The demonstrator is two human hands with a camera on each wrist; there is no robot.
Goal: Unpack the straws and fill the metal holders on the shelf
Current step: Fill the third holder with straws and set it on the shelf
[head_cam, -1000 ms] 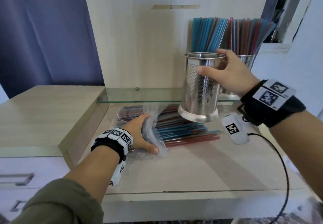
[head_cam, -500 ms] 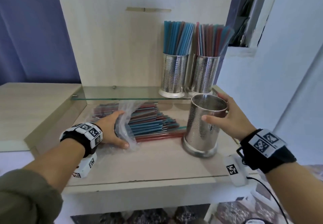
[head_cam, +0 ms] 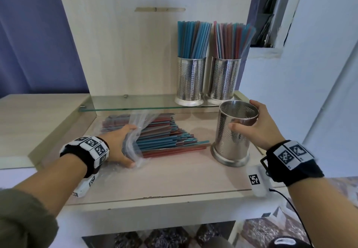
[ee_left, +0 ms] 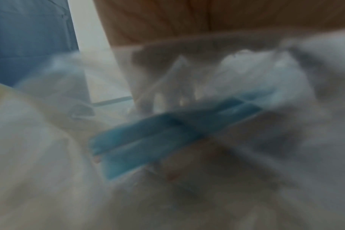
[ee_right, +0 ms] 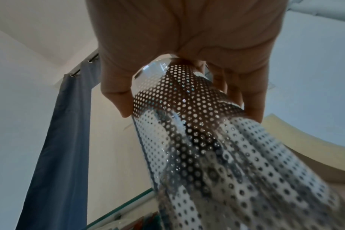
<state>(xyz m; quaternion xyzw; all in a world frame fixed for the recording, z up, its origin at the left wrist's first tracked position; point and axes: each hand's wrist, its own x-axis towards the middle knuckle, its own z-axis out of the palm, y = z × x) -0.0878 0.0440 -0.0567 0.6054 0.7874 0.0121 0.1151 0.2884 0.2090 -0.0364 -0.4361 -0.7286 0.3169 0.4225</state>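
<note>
An empty perforated metal holder (head_cam: 231,135) stands on the wooden counter (head_cam: 174,178), and my right hand (head_cam: 251,129) grips its upper part; the right wrist view shows my fingers (ee_right: 254,102) wrapped around the holder (ee_right: 207,140). A pile of blue and red straws (head_cam: 164,137) lies half out of a clear plastic bag (head_cam: 133,131) to its left. My left hand (head_cam: 120,145) holds the bag's open end with the straws in it; in the left wrist view, blurred blue straws (ee_left: 167,137) show through the plastic. Two filled holders (head_cam: 189,82) (head_cam: 224,81) stand on the glass shelf (head_cam: 135,102).
A wooden back panel (head_cam: 126,44) rises behind the shelf. A lower wooden top (head_cam: 38,116) lies to the left, a blue curtain (head_cam: 29,34) behind it. A white wall (head_cam: 310,73) closes the right side. A tagged sensor with a cable (head_cam: 257,180) hangs under my right wrist.
My right hand brought the empty holder down from shelf height and set it on the counter right of the straws. My left hand stayed on the bag.
</note>
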